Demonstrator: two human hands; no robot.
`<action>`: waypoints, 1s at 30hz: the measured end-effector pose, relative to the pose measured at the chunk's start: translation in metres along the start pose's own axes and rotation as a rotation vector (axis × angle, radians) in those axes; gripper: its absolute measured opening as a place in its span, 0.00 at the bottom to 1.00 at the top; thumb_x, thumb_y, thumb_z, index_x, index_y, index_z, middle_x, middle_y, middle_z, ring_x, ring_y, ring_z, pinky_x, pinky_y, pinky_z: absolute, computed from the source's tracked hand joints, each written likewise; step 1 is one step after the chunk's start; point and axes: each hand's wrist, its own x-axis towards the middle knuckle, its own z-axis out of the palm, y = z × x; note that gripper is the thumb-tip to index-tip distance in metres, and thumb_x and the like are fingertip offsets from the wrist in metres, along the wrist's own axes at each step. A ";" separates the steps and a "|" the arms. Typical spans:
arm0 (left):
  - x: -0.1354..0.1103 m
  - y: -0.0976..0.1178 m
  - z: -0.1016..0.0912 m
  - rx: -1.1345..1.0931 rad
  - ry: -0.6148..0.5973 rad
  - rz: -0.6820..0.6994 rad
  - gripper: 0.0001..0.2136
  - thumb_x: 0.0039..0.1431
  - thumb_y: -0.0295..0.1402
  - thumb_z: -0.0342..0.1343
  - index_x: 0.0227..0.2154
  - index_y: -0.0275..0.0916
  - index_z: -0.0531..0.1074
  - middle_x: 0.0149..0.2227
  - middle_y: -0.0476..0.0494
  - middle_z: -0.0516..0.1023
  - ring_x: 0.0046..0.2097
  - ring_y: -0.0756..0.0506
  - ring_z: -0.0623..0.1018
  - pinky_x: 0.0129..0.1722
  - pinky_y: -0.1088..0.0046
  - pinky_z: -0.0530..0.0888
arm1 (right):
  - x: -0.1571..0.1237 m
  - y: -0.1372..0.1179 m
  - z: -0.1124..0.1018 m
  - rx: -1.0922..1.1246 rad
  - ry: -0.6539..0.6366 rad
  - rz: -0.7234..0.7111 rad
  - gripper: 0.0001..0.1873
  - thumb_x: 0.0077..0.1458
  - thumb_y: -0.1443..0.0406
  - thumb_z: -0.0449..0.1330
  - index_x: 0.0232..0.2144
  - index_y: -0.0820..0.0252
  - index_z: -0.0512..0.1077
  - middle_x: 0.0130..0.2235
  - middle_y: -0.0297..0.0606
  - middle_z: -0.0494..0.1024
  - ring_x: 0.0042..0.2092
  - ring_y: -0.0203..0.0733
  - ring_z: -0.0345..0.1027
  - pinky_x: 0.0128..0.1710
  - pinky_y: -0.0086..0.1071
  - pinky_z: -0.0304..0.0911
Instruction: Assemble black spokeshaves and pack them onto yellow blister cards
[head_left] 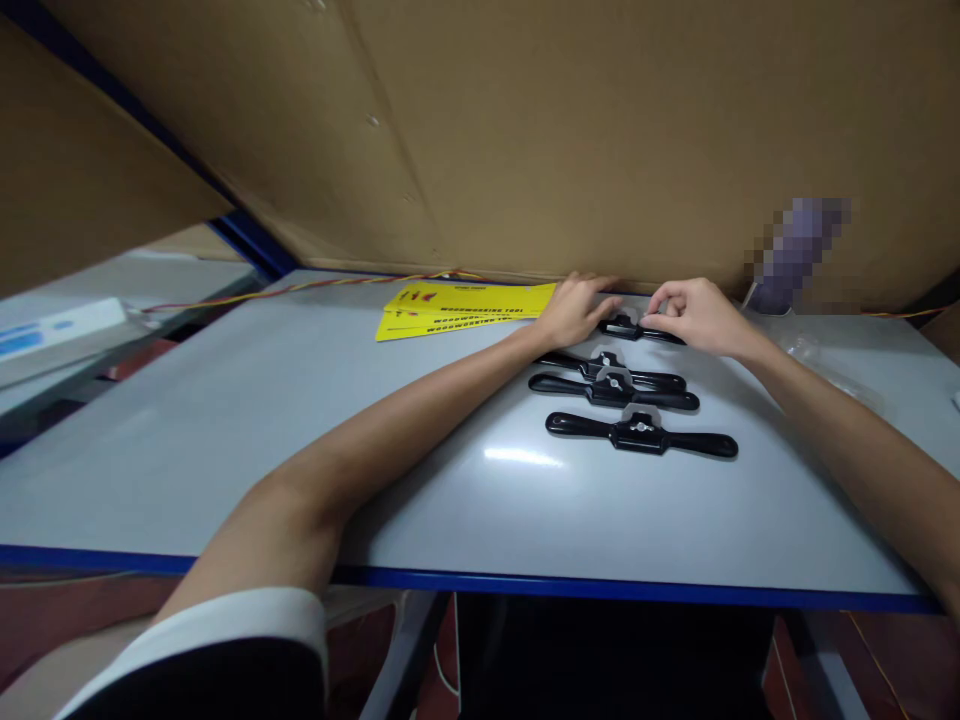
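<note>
Several black spokeshaves with pale blades lie in a column on the table, including the nearest spokeshave (pixel 643 434), the one behind it (pixel 613 388) and another just beyond (pixel 606 364). At the back is the farthest spokeshave (pixel 621 327). My left hand (pixel 576 312) rests over that tool's left end, fingers stretched out and thumb apart, hiding the handle. On its other side my right hand (pixel 694 315) pinches thumb and finger together by the blade; whatever is between the fingertips is too small to make out. Yellow printed cards (pixel 457 310) lie fanned beside my left hand.
The grey table (pixel 450 500) has a blue front edge and a cardboard wall (pixel 525 140) behind. Clear plastic (pixel 832 370) lies past my right forearm, near a blurred purple object (pixel 799 255). A twisted cable (pixel 300 286) runs along the back; a white box (pixel 64 335) sits at left.
</note>
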 end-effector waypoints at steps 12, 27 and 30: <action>-0.007 0.001 -0.005 -0.173 -0.232 0.041 0.26 0.59 0.38 0.63 0.58 0.28 0.78 0.32 0.48 0.80 0.32 0.48 0.75 0.37 0.73 0.70 | 0.010 -0.001 0.011 0.070 0.143 -0.004 0.06 0.62 0.61 0.61 0.34 0.57 0.75 0.33 0.39 0.83 0.29 0.43 0.74 0.36 0.39 0.67; -0.008 0.005 0.004 -0.332 -0.214 0.023 0.28 0.53 0.40 0.70 0.54 0.27 0.80 0.26 0.52 0.75 0.30 0.48 0.73 0.36 0.72 0.69 | 0.001 0.000 0.008 0.420 -0.154 0.154 0.10 0.47 0.63 0.77 0.31 0.58 0.82 0.29 0.39 0.84 0.32 0.42 0.78 0.38 0.38 0.76; -0.009 0.006 0.004 -0.336 -0.205 0.021 0.29 0.53 0.40 0.70 0.54 0.26 0.80 0.26 0.51 0.75 0.30 0.48 0.73 0.35 0.71 0.69 | 0.001 0.001 0.009 0.432 -0.143 0.159 0.13 0.46 0.61 0.79 0.32 0.57 0.81 0.29 0.40 0.85 0.32 0.43 0.79 0.39 0.40 0.78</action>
